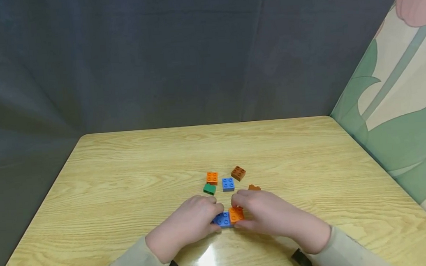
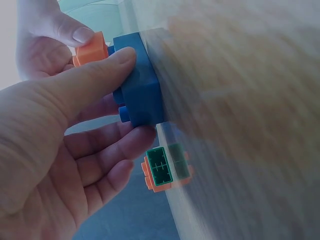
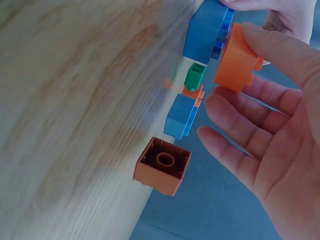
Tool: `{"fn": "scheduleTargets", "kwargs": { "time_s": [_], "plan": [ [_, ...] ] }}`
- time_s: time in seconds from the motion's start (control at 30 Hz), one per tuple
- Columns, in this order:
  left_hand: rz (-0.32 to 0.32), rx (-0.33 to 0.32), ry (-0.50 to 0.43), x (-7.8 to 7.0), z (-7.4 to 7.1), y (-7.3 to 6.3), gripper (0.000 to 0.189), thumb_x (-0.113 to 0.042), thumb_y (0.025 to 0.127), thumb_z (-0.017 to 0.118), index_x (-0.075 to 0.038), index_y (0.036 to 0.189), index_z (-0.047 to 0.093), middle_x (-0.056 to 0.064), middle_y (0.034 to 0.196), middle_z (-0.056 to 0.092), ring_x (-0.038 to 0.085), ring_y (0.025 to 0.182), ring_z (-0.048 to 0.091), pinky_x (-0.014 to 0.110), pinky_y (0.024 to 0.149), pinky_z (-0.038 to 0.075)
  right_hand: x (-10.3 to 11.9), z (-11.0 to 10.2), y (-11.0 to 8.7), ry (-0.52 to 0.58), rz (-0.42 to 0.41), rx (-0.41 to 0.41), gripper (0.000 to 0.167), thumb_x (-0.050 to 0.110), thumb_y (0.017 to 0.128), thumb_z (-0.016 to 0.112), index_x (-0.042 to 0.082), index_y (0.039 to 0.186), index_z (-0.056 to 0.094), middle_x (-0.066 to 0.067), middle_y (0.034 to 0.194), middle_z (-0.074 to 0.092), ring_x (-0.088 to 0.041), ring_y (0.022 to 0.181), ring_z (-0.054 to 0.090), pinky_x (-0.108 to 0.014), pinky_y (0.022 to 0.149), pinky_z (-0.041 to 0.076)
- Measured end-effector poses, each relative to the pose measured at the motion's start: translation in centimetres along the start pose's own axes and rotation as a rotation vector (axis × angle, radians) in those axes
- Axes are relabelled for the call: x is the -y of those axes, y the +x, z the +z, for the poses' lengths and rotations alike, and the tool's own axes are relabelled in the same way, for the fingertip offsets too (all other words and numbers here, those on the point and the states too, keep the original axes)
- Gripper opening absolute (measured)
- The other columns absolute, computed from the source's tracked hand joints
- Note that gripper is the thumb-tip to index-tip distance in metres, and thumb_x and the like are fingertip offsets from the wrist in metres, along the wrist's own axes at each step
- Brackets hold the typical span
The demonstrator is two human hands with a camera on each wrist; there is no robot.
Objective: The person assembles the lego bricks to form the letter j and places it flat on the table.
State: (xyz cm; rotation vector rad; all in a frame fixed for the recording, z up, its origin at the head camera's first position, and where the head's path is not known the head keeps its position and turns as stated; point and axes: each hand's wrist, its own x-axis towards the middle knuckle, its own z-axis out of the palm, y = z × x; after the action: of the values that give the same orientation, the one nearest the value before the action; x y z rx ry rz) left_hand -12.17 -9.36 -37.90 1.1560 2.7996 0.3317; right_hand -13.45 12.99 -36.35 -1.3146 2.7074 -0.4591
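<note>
In the head view, my left hand point(image 1: 194, 218) grips a long blue toy building brick point(image 1: 222, 220) low at the table's near middle. Its thumb lies along the brick's side, and the studs face up. My right hand point(image 1: 272, 212) pinches an orange square brick point(image 1: 236, 214) between thumb and fingers, over the blue brick's right end. Seen from the right wrist, a few blue studs show in the narrow gap beneath the orange brick point(image 3: 234, 59), which sits slightly tilted. The blue brick's long side point(image 2: 146, 82) stands close over the wooden surface in the left wrist view.
Beyond the hands lie loose bricks: an orange one point(image 1: 212, 177), a tipped green one point(image 1: 209, 189), a square blue one point(image 1: 228, 184) and a brown one point(image 1: 238, 173). Another brown brick point(image 1: 254, 187), partly behind the right hand, lies on its side. Dark cloth point(image 1: 200, 59) hangs behind the table.
</note>
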Motion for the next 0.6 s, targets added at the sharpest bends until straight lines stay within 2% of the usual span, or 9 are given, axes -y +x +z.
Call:
{"fn": "scheduleTargets", "kwargs": {
  "time_s": [0.6],
  "plan": [
    [0.014,-0.005,0.027,0.12,-0.11,0.00,0.023,-0.036,0.081,0.081,-0.020,0.088,0.066,-0.014,0.073,0.046,0.005,0.063,0.043,0.027,0.063,0.037,0.11,0.52,0.63,-0.008,-0.022,-0.028,0.030,0.033,0.084,0.080,0.015,0.099,0.062,0.010,0.089,0.054,-0.007,0.070,0.048,-0.023,0.063,0.044]
  ]
}}
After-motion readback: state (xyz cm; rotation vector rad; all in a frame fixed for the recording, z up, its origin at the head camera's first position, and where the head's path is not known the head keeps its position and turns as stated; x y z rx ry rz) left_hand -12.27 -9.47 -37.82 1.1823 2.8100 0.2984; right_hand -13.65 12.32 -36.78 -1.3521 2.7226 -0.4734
